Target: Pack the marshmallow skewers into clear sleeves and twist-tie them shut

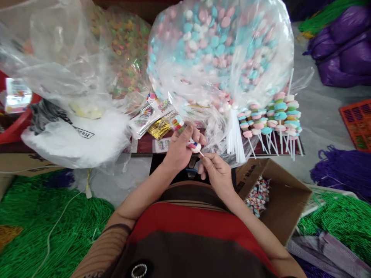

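Observation:
My left hand [179, 151] is closed around a marshmallow skewer [196, 148] in a printed wrapper. Its pink-white lower end pokes out from the palm, and the fingers hide most of the rest. My right hand [216, 170] pinches the thin white stick below it, between thumb and fingertips. Just beyond my left hand lie printed wrappers [145, 117] and gold twist ties [159, 128] on the dark red table [142, 146]. To the right, a bundle of white sticks [235, 139] lies beside several stacked marshmallow skewers [280, 112] in pink, blue, white and green.
Behind stands a big clear bag of marshmallows [214, 50]. A bag of ring-shaped candies [124, 46] and a white plastic bag [78, 143] are at left. Below the table's right end, an open cardboard box [285, 204] contains wrapped skewers. Green cord bundles [66, 220] cover the floor.

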The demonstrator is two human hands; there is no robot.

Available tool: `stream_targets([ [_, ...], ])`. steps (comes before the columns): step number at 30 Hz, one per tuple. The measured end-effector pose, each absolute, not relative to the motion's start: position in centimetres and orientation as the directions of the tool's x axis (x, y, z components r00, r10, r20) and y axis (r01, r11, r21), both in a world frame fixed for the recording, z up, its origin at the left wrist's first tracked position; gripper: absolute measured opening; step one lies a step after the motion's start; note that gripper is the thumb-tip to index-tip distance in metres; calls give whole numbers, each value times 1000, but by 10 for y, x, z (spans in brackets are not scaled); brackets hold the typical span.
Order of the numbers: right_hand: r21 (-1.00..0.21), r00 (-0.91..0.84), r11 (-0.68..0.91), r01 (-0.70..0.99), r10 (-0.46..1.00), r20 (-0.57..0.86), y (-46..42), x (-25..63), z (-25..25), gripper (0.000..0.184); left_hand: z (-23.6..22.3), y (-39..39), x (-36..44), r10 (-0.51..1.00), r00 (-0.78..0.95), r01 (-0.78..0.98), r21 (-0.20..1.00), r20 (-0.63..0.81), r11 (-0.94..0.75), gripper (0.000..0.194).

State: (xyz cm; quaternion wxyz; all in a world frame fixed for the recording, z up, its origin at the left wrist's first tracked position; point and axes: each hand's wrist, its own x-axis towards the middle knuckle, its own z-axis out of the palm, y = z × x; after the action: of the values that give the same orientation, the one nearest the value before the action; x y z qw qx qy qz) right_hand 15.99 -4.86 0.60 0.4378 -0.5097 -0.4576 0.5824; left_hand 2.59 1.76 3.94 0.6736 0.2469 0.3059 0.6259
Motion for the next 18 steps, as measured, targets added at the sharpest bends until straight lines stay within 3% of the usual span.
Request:
stream_targets([
  [3, -980, -167, -194, -48, 969, -184, -48, 156, 3, 36, 38, 15, 27, 994, 43, -683, 723, -102, 104, 41],
  [7, -995, -87, -97, 38, 991, -100, -45, 156, 2, 31, 39, 14, 27, 996, -10, -650, 757, -86, 59, 43],
  [11, -990, -89, -136, -35, 987, -133, -44, 154, 6, 34, 24, 1, 32, 945, 268, -570, 759, -189, 314, 42],
  [13, -980, -96, -162, -115, 984, -151, -43, 155, 6, 34, 19, 0, 27, 913, 341, -553, 738, -222, 387, 51],
  [15, -974, -79, -172, -146, 984, -161, -43, 157, 4, 33, 22, 6, 16, 947, 242, -643, 695, -213, 321, 67],
  [18, -979, -64, -177, -103, 983, -171, -43, 162, 0, 31, 39, 22, -4, 978, 61, -733, 656, -198, 178, 57],
])
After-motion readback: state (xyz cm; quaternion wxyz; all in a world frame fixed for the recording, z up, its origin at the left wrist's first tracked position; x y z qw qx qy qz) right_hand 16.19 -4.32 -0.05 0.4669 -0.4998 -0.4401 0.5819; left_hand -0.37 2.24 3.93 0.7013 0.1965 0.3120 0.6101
